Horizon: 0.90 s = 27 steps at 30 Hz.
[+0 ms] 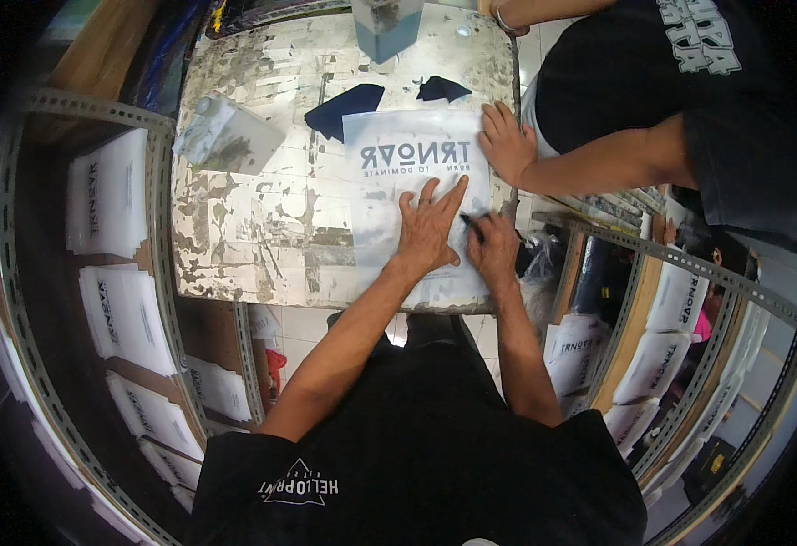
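A translucent plastic sheet with dark printed lettering [389, 205] lies flat on a worn white worktable [253, 218]. My left hand [428, 229] presses flat on the sheet, fingers spread, index finger pointing up and right. My right hand [494, 244] is curled at the sheet's right edge, gripping a small dark tool [471, 224] whose tip touches the sheet. Another person's hand [506, 141] rests on the sheet's upper right corner.
Two dark fabric pieces [344, 107] lie above the sheet, a white plastic container [227, 135] at upper left, a grey box [386, 27] at the far edge. Metal racks [157, 273] with stacked white printed bags flank the table on both sides.
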Motion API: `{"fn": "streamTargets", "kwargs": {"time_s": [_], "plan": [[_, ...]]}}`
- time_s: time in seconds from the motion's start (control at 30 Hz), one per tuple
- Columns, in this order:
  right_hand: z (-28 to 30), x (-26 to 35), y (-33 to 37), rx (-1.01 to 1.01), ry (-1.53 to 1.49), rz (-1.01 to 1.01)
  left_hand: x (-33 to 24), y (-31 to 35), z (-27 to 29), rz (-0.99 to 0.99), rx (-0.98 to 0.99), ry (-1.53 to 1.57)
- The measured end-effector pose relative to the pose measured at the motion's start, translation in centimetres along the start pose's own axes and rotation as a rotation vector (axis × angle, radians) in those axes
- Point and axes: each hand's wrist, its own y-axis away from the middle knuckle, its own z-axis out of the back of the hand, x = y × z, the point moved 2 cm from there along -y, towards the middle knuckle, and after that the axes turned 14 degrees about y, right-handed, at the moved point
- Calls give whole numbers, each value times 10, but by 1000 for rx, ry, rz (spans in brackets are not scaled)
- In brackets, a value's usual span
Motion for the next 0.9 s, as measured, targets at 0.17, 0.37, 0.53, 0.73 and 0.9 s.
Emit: {"fn": "streamTargets", "kwargs": {"time_s": [0.17,0.37,0.53,0.73,0.9], "plan": [[0,0,-3,23,-7,-5,-4,0,0,-4,-9,25],[-2,0,7,31,-45,42,-3,-1,-2,21,6,-8],[-7,-7,-14,14,-14,-32,-2,0,2,2,4,47],[-2,4,9,63,-41,32,2,-1,-7,-50,-97,-4],[-7,-1,-12,14,10,-5,-3,1,2,4,13,33]]}}
